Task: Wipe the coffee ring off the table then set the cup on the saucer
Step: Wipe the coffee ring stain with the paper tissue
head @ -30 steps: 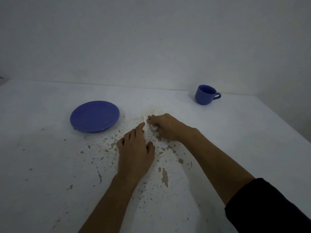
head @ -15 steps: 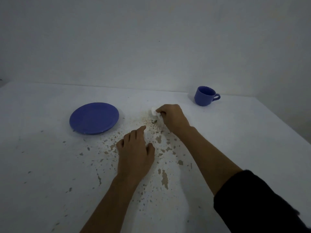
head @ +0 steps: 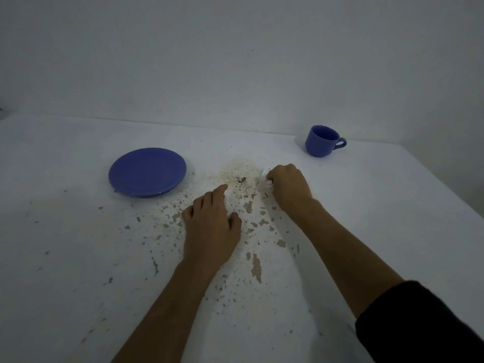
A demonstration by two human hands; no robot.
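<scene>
Trouble, as we judge it, starts with the small white wad of tissue (head: 264, 176) that our right hand (head: 286, 186) has clenched in its fist, only a scrap of it showing at the knuckles. It covers little, so a stroke could smear the brownish coffee stain (head: 239, 174) just left of that fist rather than lift it, and thin paper may shred on this rough top. Our left hand (head: 210, 227) lies released, flat and palm down, nearer to us than the right one; it could drag its fingertips (head: 221, 188) through the wet patch just beyond them. A wide sweep to the left could also nudge the blue saucer (head: 147, 172), which sits beyond and left of the flat hand. We see the blue cup (head: 322, 140) upright, beyond and right of the fist, well apart from the saucer. Our white table (head: 78, 258) is badly chipped, brown flecks of bare patch scattered around both hands, easy to mistake for coffee. A plain pale wall (head: 235, 61) stands behind, and the light is dim
</scene>
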